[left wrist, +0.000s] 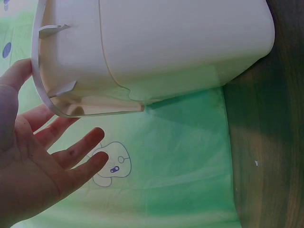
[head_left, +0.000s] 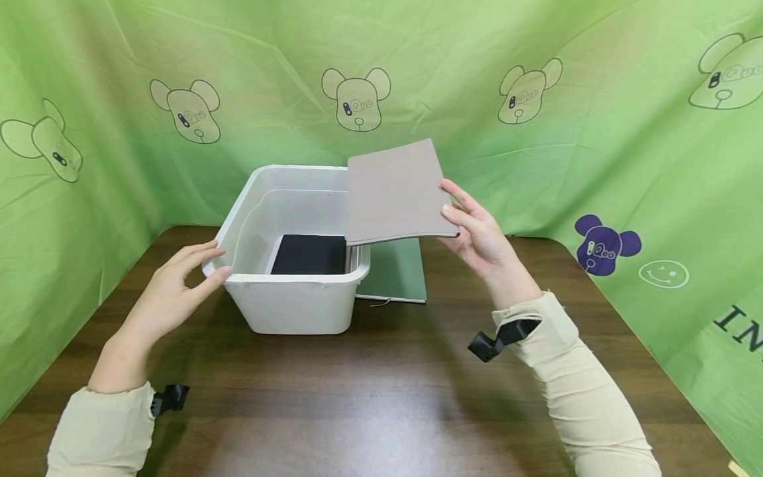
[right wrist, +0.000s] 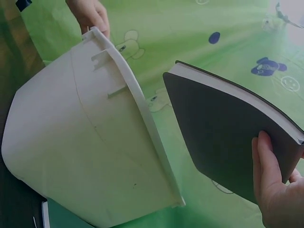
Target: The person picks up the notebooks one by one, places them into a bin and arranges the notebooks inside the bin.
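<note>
My right hand [head_left: 477, 232] pinches a grey notebook [head_left: 399, 192] by its near right corner, thumb and index finger on the upper cover. In the right wrist view the notebook [right wrist: 223, 128] shows its dark underside and white page edges, with fingers spread against the cover. It is raised and tilted, its left edge overlapping the right rim of a white plastic tub [head_left: 292, 298]. At the tub's near left corner, my left hand [head_left: 173, 285] rests with thumb and fingertips at the rim, its other fingers spread loosely beneath in the left wrist view.
Inside the tub lies a black flat item [head_left: 310, 254], with thin upright edges along the right wall. A green notebook [head_left: 396, 271] lies on the brown wooden table [head_left: 357, 411] right beside the tub. Behind hangs a green printed curtain [head_left: 268, 119].
</note>
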